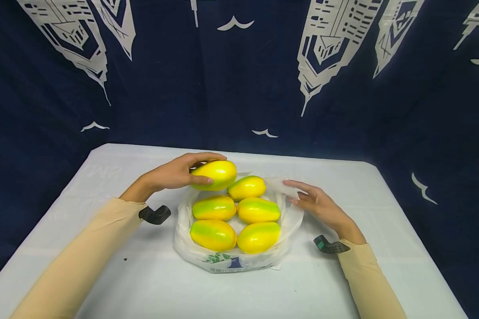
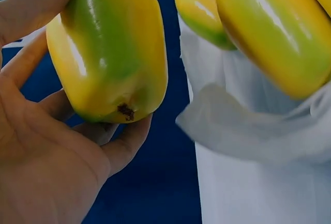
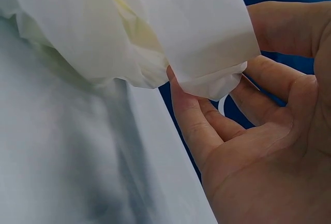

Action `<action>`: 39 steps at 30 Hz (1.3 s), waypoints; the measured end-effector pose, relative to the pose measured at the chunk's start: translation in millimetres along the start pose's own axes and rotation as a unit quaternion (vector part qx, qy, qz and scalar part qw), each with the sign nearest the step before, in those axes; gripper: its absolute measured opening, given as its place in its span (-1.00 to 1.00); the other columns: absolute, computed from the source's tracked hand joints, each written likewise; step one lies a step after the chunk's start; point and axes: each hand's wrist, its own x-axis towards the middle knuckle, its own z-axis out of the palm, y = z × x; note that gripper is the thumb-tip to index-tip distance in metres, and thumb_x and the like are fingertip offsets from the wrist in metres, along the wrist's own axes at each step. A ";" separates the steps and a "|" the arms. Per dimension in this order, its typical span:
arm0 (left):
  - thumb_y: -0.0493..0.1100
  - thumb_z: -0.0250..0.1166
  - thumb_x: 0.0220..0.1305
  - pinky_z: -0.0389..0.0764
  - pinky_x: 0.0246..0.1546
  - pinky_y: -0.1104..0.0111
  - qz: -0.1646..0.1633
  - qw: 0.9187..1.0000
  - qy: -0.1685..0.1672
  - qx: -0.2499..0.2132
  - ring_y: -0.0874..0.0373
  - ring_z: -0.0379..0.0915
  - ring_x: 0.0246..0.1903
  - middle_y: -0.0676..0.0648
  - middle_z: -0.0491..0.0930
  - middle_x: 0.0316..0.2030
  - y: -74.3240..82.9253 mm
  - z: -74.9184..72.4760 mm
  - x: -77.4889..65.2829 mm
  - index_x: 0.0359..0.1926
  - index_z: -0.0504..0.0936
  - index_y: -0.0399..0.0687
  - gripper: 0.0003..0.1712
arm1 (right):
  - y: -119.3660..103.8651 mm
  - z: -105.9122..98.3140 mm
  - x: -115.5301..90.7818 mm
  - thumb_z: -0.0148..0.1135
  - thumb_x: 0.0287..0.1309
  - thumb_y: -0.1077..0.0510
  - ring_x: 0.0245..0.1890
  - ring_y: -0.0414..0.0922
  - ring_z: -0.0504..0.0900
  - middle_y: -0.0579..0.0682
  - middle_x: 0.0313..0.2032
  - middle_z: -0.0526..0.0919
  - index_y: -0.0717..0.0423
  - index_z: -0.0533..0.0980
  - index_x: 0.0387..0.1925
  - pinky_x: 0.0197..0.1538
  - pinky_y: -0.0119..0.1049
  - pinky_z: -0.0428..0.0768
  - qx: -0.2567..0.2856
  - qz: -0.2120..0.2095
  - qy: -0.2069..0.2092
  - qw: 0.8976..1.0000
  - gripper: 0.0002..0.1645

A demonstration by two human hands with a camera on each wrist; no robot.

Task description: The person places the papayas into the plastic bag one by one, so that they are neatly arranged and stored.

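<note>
My left hand (image 1: 175, 172) grips a yellow-green papaya (image 1: 218, 175), which looks glossy, at the far left rim of a white plastic bag (image 1: 189, 261). In the left wrist view the brown stem mark of this papaya (image 2: 108, 48) faces the palm, with fingers and thumb around its sides. The bag lies open, and several similar papayas (image 1: 259, 210) sit inside it in rough rows. At the bag's right side my right hand (image 1: 317, 204) pinches the rim. The right wrist view has the thin plastic (image 3: 207, 43) between thumb and fingers; the fingertips behind it are hidden.
A white-covered table (image 1: 327, 292) carries the bag. Behind it hangs a dark blue cloth (image 1: 239, 79) printed with white buildings and birds. Black devices sit at both wrists, the left device (image 1: 155, 215) close to the bag. A small dark speck (image 1: 125, 259) lies at the left.
</note>
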 end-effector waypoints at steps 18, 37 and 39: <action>-0.26 0.35 0.30 0.44 0.34 0.07 0.021 0.999 0.024 -0.015 0.00 0.42 0.26 -0.05 0.43 0.33 -21.3 22.2 30.4 0.40 0.37 0.08 -0.32 | -0.5 0.1 0.2 0.23 0.36 0.10 0.54 0.11 0.11 -0.08 0.53 0.18 -0.14 0.35 0.43 0.48 0.20 0.18 0.003 0.003 -0.003 1.000 -0.36; -0.29 0.33 0.31 0.41 0.36 0.03 0.001 1.000 0.026 -0.006 -0.05 0.38 0.27 -0.08 0.40 0.33 -33.8 30.0 25.0 0.39 0.34 0.08 -0.33 | 1.8 -0.1 0.6 0.23 0.36 0.10 0.55 0.10 0.07 -0.04 0.53 0.19 -0.09 0.35 0.43 0.51 0.22 0.10 0.004 -0.003 -0.004 1.000 -0.36; -0.28 0.33 0.31 0.41 0.35 0.03 -0.002 1.000 0.026 -0.001 -0.04 0.38 0.26 -0.08 0.40 0.33 -35.8 29.1 23.2 0.38 0.35 0.10 -0.33 | 1.7 -0.5 0.6 0.24 0.35 0.10 0.56 0.08 0.06 -0.05 0.52 0.20 -0.10 0.36 0.43 0.52 0.21 0.09 0.003 -0.003 -0.003 1.000 -0.36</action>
